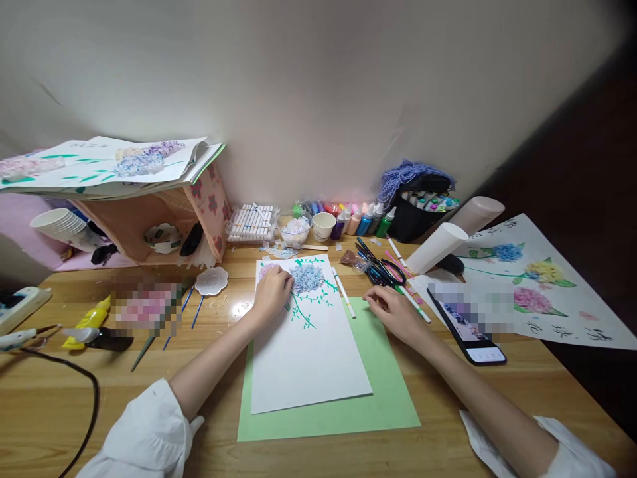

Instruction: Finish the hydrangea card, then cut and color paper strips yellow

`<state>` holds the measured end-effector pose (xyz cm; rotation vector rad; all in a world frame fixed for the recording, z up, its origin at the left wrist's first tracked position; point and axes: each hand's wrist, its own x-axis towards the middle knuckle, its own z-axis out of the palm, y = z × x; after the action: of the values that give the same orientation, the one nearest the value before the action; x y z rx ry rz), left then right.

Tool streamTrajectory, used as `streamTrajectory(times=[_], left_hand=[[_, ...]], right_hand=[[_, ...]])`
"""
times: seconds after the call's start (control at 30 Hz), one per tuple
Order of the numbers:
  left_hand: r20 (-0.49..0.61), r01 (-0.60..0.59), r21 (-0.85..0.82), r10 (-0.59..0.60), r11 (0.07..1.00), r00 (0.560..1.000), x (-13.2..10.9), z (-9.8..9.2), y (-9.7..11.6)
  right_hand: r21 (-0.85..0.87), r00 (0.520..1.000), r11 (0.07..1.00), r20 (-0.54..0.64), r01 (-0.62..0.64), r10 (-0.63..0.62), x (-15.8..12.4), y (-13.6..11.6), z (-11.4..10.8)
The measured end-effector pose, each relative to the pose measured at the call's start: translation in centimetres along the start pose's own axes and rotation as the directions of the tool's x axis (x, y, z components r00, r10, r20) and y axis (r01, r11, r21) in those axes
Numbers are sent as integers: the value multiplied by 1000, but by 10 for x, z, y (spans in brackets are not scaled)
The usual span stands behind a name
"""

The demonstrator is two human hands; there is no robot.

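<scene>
A white sheet (308, 352) lies on a green sheet (388, 398) on the wooden desk. It bears a blue paper-scrap flower (307, 277), a pink one half hidden by my hand, and green painted stems. My left hand (271, 292) rests on the sheet's upper left, fingers curled and pressed on the pink flower. My right hand (393, 311) lies at the sheet's right edge, fingers curled in a pinch; what they hold is too small to see. A white marker (344, 293) lies between the hands.
Scissors (381, 271), pens, a phone (470, 328) and a finished flower picture (537, 285) lie to the right. Paint bottles (363, 219), cups, a chalk box (251, 222) and a marker holder line the wall. A glue gun, yellow tube and cable sit at the left.
</scene>
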<state>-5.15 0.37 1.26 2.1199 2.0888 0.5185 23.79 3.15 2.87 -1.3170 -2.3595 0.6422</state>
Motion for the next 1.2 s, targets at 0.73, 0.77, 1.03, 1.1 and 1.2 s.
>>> streamTrajectory(times=[0.73, 0.77, 1.03, 1.1, 1.2], left_hand=[[85, -17, 4, 17, 1000, 996, 11, -9, 3], [81, -15, -15, 16, 1000, 997, 10, -10, 2], [-38, 61, -161, -68, 985, 997, -11, -29, -5], [-78, 104, -192, -121, 976, 990, -22, -35, -12], [-125, 207, -256, -245, 944, 962, -42, -39, -27]], right_hand=[[171, 997, 984, 73, -46, 34, 21, -26, 24], [202, 993, 975, 88, -91, 75, 29, -27, 25], [137, 987, 982, 112, -128, 113, 95, -36, 43], [118, 989, 987, 116, -105, 91, 99, -39, 48], [100, 990, 992, 120, -80, 68, 100, -41, 54]])
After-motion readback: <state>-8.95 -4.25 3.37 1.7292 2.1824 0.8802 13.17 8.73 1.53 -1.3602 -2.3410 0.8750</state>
